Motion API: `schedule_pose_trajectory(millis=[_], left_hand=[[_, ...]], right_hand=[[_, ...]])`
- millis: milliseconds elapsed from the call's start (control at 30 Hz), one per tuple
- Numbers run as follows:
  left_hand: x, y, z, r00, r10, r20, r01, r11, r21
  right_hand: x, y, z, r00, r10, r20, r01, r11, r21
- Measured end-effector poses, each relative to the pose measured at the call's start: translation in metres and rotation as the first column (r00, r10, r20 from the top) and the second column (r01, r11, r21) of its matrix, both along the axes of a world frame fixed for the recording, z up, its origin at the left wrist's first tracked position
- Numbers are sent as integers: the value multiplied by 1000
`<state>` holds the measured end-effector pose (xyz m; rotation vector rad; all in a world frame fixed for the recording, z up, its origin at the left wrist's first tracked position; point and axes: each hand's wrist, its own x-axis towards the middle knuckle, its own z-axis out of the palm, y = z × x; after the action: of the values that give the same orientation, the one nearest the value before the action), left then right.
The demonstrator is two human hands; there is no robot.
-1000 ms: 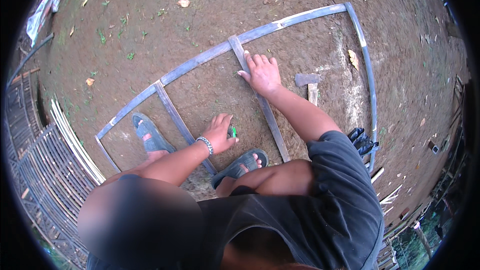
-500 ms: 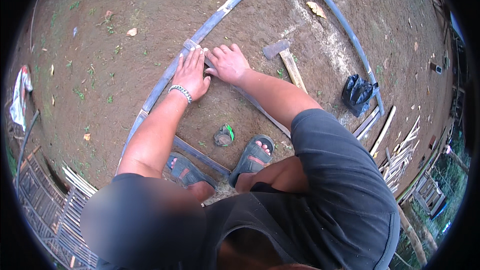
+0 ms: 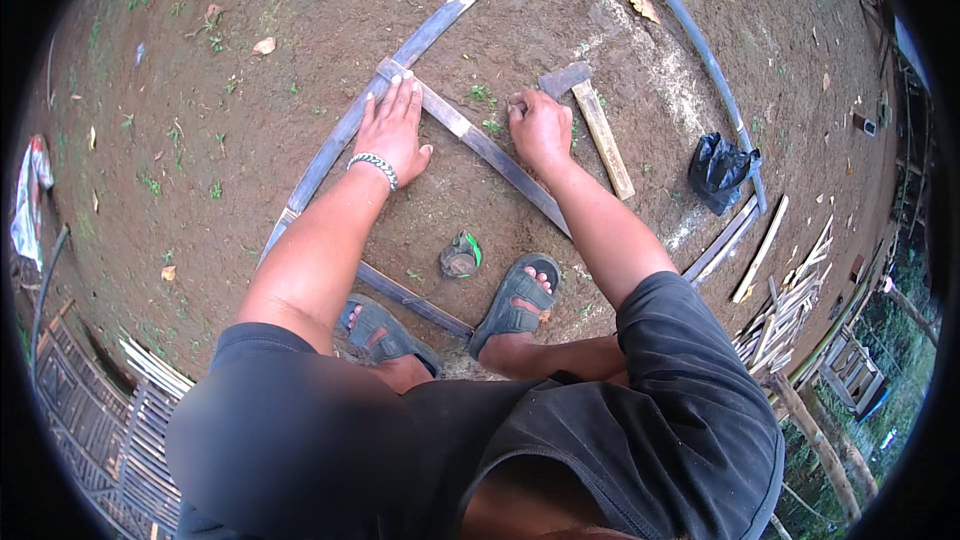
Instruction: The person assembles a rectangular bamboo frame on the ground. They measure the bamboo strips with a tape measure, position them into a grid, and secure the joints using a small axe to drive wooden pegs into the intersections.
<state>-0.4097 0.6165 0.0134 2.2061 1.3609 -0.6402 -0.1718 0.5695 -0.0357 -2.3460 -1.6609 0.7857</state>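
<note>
My left hand [image 3: 393, 130] lies flat, fingers stretched, on the joint where a dark wooden crosspiece [image 3: 500, 162] meets a long bluish-grey strip [image 3: 335, 155]. The crosspiece's end overlaps the strip just beyond my fingertips. Apart from the wood, my right hand [image 3: 541, 130] hovers over the soil with its fingers curled together. What they pinch, if anything, is too small to make out. Just beside it lies a hatchet [image 3: 603, 138] with a grey metal head and a pale wooden handle.
A small dark bundle with a green edge [image 3: 461, 255] sits by my sandalled feet. A black plastic bag [image 3: 720, 172] stands to the right, near another long strip [image 3: 700, 45]. Split wood pieces [image 3: 785, 315] are heaped farther right. Another slat [image 3: 415, 300] lies between my feet.
My right hand has left the joint and moved right, toward the hatchet head, uncovering the crosspiece. My left hand stays on the joint, slightly shifted and flatter.
</note>
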Motion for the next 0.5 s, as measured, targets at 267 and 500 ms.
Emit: schedule_pose_trajectory(millis=[267, 500], left_hand=[[0, -4, -4, 1000, 9, -11, -9, 999, 30], [3, -6, -3, 1000, 16, 3, -17, 997, 70]], right_hand=[[-1, 15, -3, 984, 159, 77, -155, 987, -52], [9, 11, -9, 977, 198, 78, -195, 980, -40]])
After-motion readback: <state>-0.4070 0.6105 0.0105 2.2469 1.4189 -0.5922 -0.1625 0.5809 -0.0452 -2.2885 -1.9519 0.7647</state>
